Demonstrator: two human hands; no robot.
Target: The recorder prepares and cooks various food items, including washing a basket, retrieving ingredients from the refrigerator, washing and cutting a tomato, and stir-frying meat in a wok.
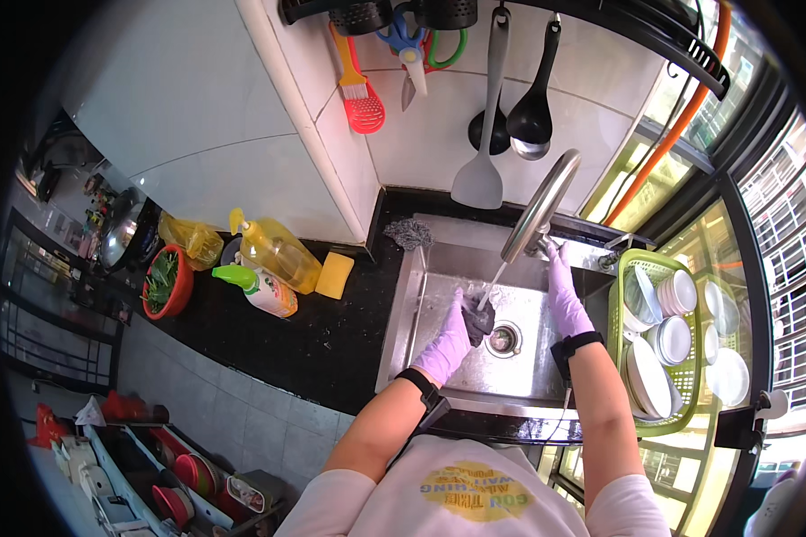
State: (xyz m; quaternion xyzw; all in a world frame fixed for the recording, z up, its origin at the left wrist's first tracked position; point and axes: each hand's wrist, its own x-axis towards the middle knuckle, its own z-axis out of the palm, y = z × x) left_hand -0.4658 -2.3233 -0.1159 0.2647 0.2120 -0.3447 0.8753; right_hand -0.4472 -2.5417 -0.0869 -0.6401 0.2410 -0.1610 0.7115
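My left hand (449, 339), in a thin purple glove, holds a crumpled dark grey cloth (478, 318) inside the stainless steel sink (436, 376). Water runs from the curved metal faucet (541, 205) onto the cloth. The gloved right hand (565, 288) reaches to the base of the faucet, its fingertips at the handle; whether they are closed on it cannot be seen. Right of the cloth lies the round drain (504, 339). A steel wool scrubber (410, 233) rests at the sink's back left corner.
A green plastic basket (695, 376) of bowls and plates stands right of the sink. On the black counter (329, 349) are a yellow sponge (334, 275), a yellow pump bottle (279, 255), a spray bottle (269, 292) and a red bowl of greens (187, 282). Utensils hang above, including a grey spatula (478, 181).
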